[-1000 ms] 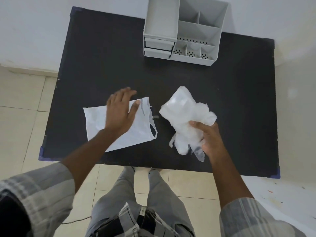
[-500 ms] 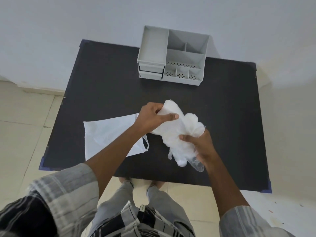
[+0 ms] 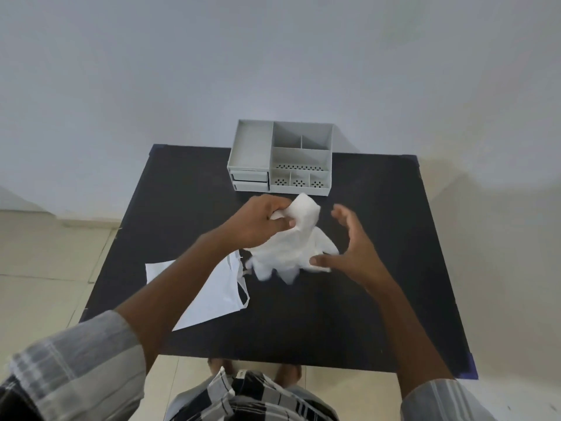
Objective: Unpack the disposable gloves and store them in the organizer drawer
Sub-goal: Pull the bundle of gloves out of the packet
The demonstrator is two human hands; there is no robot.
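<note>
A crumpled bunch of white disposable gloves [image 3: 291,247] hangs just above the middle of the black table [image 3: 379,299]. My left hand [image 3: 258,226] is shut on the upper left part of the bunch. My right hand [image 3: 349,247] is to the right of it with fingers spread; its thumb touches the lower right edge of the gloves. The grey organizer [image 3: 280,158] stands at the table's far edge, its two small drawers [image 3: 250,180] shut at the lower left. The emptied white bag [image 3: 212,296] lies flat on the table under my left forearm.
A pale wall rises right behind the organizer. The table has blue corner caps, and tiled floor lies around it. My legs and checked shirt show below the near edge.
My left hand left the bag and took hold of the glove bunch. My right hand let go and opened. The bunch moved toward the organizer, and the camera tilted up.
</note>
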